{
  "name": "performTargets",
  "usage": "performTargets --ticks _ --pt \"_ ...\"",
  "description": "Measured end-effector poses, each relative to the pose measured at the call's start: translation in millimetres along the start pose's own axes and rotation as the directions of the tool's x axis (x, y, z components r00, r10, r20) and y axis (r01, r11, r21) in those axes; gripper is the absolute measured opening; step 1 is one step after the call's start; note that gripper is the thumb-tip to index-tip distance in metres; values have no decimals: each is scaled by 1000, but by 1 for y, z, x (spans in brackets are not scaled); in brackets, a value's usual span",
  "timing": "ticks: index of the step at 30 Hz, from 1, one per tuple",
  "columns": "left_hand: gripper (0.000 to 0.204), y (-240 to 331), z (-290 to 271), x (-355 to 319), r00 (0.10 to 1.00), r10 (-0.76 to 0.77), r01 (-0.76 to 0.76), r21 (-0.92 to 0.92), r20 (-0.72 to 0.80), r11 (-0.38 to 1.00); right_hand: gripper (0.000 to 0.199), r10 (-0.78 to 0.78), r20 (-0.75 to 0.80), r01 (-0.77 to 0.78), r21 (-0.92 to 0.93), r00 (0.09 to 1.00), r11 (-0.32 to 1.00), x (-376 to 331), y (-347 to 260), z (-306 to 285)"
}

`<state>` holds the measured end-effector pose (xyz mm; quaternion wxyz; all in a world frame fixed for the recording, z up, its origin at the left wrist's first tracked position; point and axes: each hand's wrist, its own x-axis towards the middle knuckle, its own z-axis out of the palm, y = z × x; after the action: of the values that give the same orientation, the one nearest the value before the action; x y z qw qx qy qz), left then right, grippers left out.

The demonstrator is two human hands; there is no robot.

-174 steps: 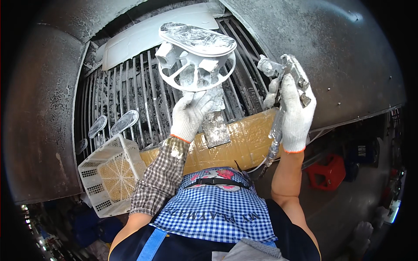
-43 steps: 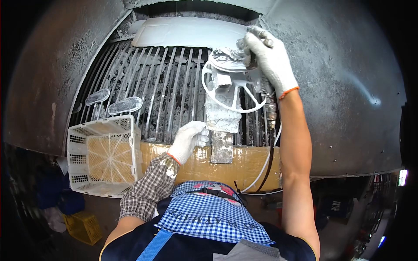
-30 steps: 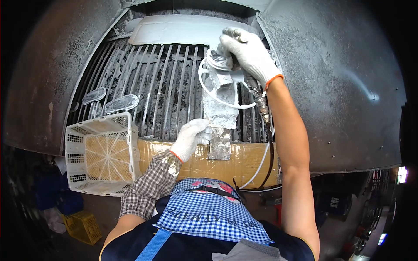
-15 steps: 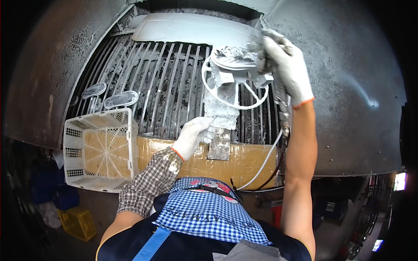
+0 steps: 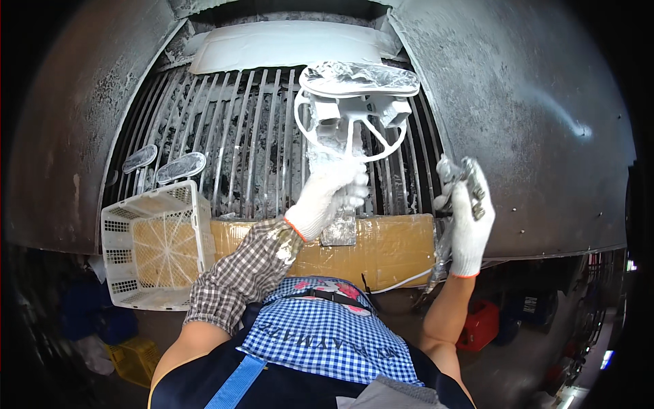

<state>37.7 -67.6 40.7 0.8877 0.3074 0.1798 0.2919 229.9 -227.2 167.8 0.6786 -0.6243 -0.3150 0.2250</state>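
Observation:
My right hand (image 5: 470, 221), in a white glove, is closed round a spray gun (image 5: 477, 189) to the right of the grate, its hose trailing below. My left hand (image 5: 334, 194), also gloved, is at the near rim of a white-coated wheel stand (image 5: 385, 151). Its fingers are loosely bent and apart, with nothing seen in them; whether they touch the rim I cannot tell. On top of the stand rests a white-edged, sole-shaped piece (image 5: 361, 78) with a shiny, wrinkled film over its upper face.
Two similar oval pieces (image 5: 180, 168) lie on the slatted metal grate (image 5: 238, 157) at left. A white plastic basket (image 5: 201, 235) stands before them, beside a brown taped cardboard strip (image 5: 392, 238). Metal booth walls (image 5: 531, 150) enclose the sides; a white board (image 5: 286, 44) spans the back.
My right hand has drawn back and down with the spray gun, away from the sole-shaped piece. My left hand has moved forward and right to the wheel's near rim. The wheel and piece have turned.

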Motion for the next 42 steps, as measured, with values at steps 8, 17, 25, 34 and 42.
performTargets --ticks 8,17,25,34,42 --pt "34 8 52 84 965 127 -212 -404 -228 890 52 65 -61 -73 -148 996 986 -51 81 -55" --pt "58 22 66 157 893 339 -381 -96 -297 920 54 214 -142 -240 -197 966 951 -101 115 -77" --pt "57 29 70 171 829 381 -281 286 -408 916 53 209 -87 -223 -214 974 951 -114 133 -78" --pt "36 63 79 108 850 420 -514 -328 -317 793 55 240 -74 -250 -176 968 952 -111 108 -52" --pt "52 108 -83 51 863 502 -456 -343 52 821 53 296 15 -289 -176 955 941 -115 127 -44"
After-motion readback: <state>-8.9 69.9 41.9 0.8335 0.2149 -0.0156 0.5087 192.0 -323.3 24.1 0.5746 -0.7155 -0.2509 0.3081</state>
